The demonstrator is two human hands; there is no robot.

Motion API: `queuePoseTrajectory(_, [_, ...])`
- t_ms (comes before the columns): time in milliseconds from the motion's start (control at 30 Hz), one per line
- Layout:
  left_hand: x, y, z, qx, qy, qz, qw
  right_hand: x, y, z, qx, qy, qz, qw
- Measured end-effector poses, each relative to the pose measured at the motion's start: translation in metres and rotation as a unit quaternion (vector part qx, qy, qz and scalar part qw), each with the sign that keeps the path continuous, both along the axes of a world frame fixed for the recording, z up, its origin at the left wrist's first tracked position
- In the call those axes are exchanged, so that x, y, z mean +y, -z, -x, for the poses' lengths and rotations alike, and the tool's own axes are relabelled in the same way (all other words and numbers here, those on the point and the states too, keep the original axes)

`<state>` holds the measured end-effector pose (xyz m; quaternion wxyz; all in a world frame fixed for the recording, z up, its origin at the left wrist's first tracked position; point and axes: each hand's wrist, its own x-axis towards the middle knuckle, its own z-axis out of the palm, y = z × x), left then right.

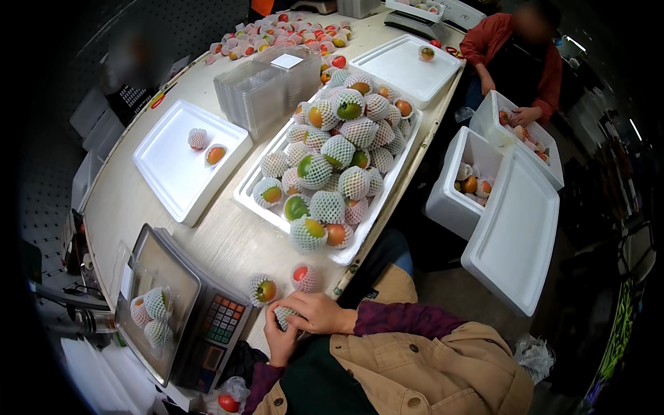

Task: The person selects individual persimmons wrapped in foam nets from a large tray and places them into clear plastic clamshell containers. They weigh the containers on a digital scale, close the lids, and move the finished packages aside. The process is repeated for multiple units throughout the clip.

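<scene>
Both my hands meet at the table's near edge around one tomato in a white foam net (pixel 285 316). My left hand (pixel 278 337) cups it from the scale's side, while my right hand (pixel 316 312) lies over it. Just beyond my fingers stand two more netted tomatoes, one red and green (pixel 263 290), one red in a pinkish net (pixel 305 278). A white foam tray (pixel 246 194) beyond them is heaped with netted tomatoes. On the digital scale (pixel 181 282), an open clear plastic container holds several netted tomatoes (pixel 157 303).
A foam lid (pixel 171 161) with two netted tomatoes lies on the table beside stacked clear plastic containers (pixel 251 96). Loose netted tomatoes (pixel 290 36) cover the far end. At right, a co-worker in red sleeves (pixel 485 41) reaches into a foam box (pixel 555 166); another foam box (pixel 451 192) stands nearer.
</scene>
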<state>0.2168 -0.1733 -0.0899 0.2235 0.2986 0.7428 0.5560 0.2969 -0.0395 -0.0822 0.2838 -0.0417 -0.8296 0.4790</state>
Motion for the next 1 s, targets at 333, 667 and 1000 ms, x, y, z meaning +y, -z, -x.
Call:
queuePoseTrajectory(333, [0.0035, -0.0030, 0.0014, -0.025, 0.010, 0.009, 1.000, 0.0024, 0.0019, 0.0002, -0.013, -0.005, 0.005, 1.000])
queuePoseTrajectory(667, [0.0013, 0.0000, 0.0022, -0.014, 0.020, 0.005, 1.000, 0.0012, -0.0009, -0.0008, -0.014, -0.007, 0.004, 1.000])
queuePoseTrajectory(1000, [-0.0007, 0.0033, 0.0019, -0.031, 0.010, -0.012, 0.999, 0.0005, 0.0011, -0.0002, 0.004, -0.004, -0.031, 1.000])
